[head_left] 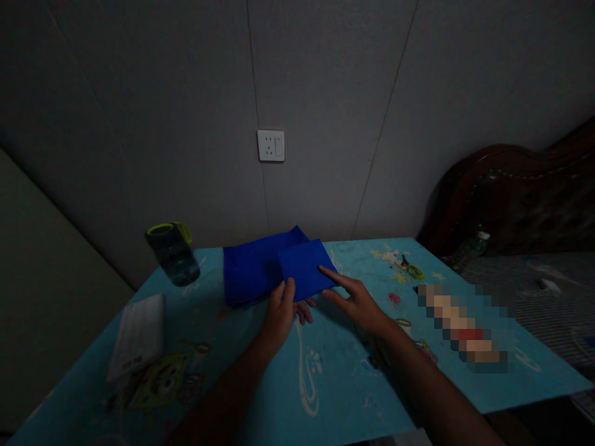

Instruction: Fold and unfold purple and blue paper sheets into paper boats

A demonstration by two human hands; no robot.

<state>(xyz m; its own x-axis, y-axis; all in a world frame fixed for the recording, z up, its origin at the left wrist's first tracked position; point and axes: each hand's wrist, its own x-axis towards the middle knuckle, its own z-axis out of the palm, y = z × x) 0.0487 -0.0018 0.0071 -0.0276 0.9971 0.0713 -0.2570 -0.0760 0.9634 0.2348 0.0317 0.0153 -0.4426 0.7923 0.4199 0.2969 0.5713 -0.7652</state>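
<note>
My left hand point(279, 316) holds a small folded blue sheet point(304, 269) by its lower left corner, thumb on top and fingers curled underneath. The index finger of my right hand point(356, 297) is stretched out and rests on the sheet near its right edge. Its thumb is apart from that finger, near the lower right corner; the other fingers are partly hidden. Behind and to the left, a larger folded blue piece point(251, 266) lies on the table, partly covered by the small sheet. Whether the blue material is paper or cloth, I cannot tell.
A light blue patterned tablecloth point(260, 396) covers the table. At left are a dark bottle with a yellow-green rim point(174, 257) and a white packet point(137, 337). A blurred-out object point(460, 328) lies at right. A wall socket point(271, 145) is behind; a clear bottle point(471, 251) stands beyond the right edge.
</note>
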